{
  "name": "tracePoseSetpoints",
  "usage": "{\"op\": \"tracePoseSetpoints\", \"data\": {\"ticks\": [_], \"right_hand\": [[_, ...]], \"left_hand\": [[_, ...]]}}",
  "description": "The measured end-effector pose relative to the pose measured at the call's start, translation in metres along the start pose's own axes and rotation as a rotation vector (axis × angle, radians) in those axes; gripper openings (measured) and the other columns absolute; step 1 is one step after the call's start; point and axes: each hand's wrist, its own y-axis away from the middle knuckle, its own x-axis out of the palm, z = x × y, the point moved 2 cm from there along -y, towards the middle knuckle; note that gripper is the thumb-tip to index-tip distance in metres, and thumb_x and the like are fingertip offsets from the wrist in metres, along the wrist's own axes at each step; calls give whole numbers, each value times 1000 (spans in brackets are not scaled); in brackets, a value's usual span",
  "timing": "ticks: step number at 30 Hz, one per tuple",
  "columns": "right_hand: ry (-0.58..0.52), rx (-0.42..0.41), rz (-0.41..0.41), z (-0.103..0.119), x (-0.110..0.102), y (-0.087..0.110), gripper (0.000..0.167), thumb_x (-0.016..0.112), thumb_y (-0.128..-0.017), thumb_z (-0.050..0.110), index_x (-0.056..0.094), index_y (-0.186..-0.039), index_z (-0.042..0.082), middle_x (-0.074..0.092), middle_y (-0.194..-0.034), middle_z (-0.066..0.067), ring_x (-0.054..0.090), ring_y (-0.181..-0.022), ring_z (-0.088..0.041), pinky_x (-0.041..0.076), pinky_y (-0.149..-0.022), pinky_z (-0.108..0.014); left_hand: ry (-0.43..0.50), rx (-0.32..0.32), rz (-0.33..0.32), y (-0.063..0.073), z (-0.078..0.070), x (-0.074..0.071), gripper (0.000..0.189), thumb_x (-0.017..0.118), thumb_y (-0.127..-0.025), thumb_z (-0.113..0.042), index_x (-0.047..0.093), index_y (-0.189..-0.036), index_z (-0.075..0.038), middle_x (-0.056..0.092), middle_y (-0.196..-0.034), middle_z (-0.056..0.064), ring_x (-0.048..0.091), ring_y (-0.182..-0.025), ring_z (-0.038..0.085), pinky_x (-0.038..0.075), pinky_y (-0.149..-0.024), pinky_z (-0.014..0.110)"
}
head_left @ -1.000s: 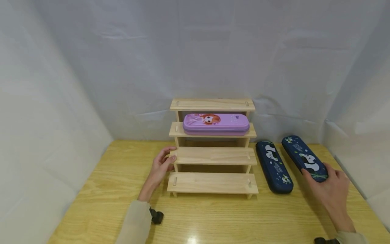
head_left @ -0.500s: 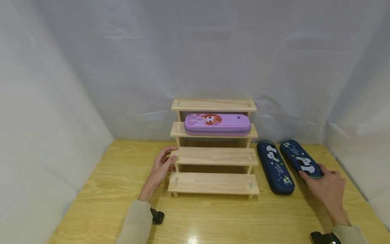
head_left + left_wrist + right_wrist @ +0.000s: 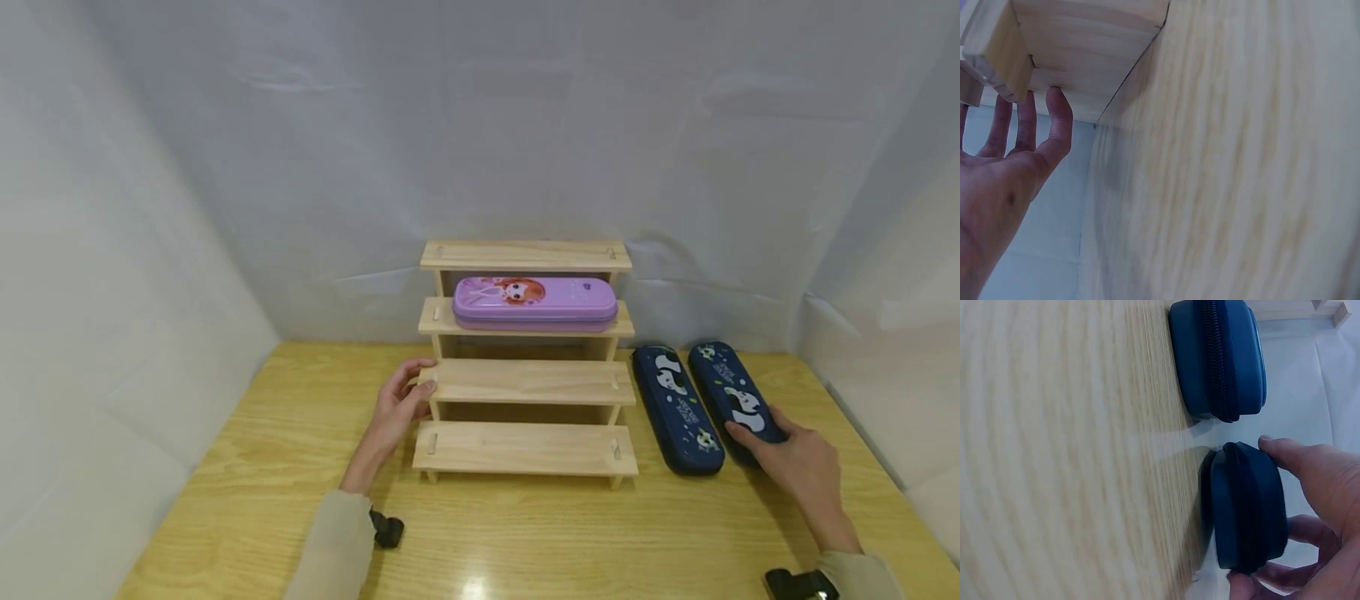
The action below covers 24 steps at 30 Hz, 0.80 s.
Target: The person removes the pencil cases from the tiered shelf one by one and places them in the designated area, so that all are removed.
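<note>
My right hand [image 3: 801, 467] grips the near end of a dark blue panda pencil case [image 3: 731, 383], thumb on one long side and fingers on the other. In the right wrist view this zipped case [image 3: 1247, 506] is slightly tilted close over the table, with shadow beneath it. A matching panda pencil case [image 3: 678, 408] lies just to its left. My left hand [image 3: 393, 400] holds the left end of the third board down on a stepped wooden rack [image 3: 525, 450]. In the left wrist view its fingers [image 3: 1060, 122] reach up against the rack's side panel.
A purple pencil case [image 3: 534, 304] with a cartoon girl sits on the rack's second board from the top. The light wooden table [image 3: 480, 542] meets pale sheet walls [image 3: 525, 125] at the back and both sides.
My right hand has brought its panda pencil case left and down, closer beside the other panda case. The left hand stays at the rack.
</note>
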Motion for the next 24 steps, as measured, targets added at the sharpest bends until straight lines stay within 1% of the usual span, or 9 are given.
{"op": "tracePoseSetpoints", "data": {"ticks": [5, 10, 12, 14, 16, 19, 21, 24], "right_hand": [[8, 5, 38, -2, 0, 0, 102, 57, -92, 70, 33, -154, -8, 37, -143, -48, 48, -121, -64, 47, -87, -63], [15, 12, 68, -2, -1, -1, 106, 56, -92, 72, 30, -154, -10, 36, -143, -49, 48, -120, -64, 49, -86, -64], [18, 1, 78, -2, -2, -1, 108, 56, -92, 72, 28, -153, -12, 36, -143, -50, 49, -120, -63, 49, -87, -65], [29, -34, 65, -1, -3, -1, 107, 57, -92, 71, 29, -152, -14, 36, -141, -51, 47, -119, -64, 47, -89, -67], [30, -89, 14, 1, -3, 1, 102, 59, -93, 66, 33, -150, -14, 38, -138, -52, 46, -118, -65, 45, -90, -70], [21, -189, -108, 5, -3, 4, 92, 63, -94, 58, 40, -149, -11, 41, -133, -53, 45, -115, -67, 42, -90, -73], [3, -239, -179, 9, -4, 6, 86, 65, -94, 55, 43, -149, -8, 43, -132, -51, 45, -114, -67, 41, -90, -74], [-17, -293, -241, 18, -7, 10, 82, 66, -94, 53, 46, -148, -5, 47, -133, -48, 47, -115, -65, 40, -90, -75]], "left_hand": [[-1, 0, -3, 1, 0, 1, 37, 59, -104, -15, 53, -140, -9, 51, -128, 1, 59, -98, 10, 58, -77, 31], [6, -2, -11, 0, 1, 1, 37, 59, -103, -15, 53, -139, -9, 52, -128, 0, 59, -99, 10, 58, -77, 32], [8, -2, -12, 0, 1, 1, 37, 59, -103, -15, 54, -139, -10, 52, -128, 0, 59, -99, 10, 58, -78, 32], [8, -2, -13, 0, 1, 1, 37, 59, -103, -15, 54, -139, -10, 52, -128, 0, 60, -99, 10, 58, -78, 32], [7, -3, -12, -1, 1, 1, 37, 59, -103, -15, 54, -139, -10, 53, -128, 0, 60, -99, 10, 58, -78, 33], [4, -5, -13, -1, 1, 1, 37, 59, -103, -14, 53, -140, -10, 53, -128, -1, 60, -100, 10, 58, -79, 33], [0, -6, -13, -1, 1, 1, 37, 58, -103, -15, 53, -140, -10, 52, -129, -1, 60, -100, 10, 58, -79, 33], [-8, -8, -12, -1, 2, 0, 37, 58, -104, -15, 53, -140, -11, 52, -130, 0, 59, -100, 10, 58, -79, 33]]}}
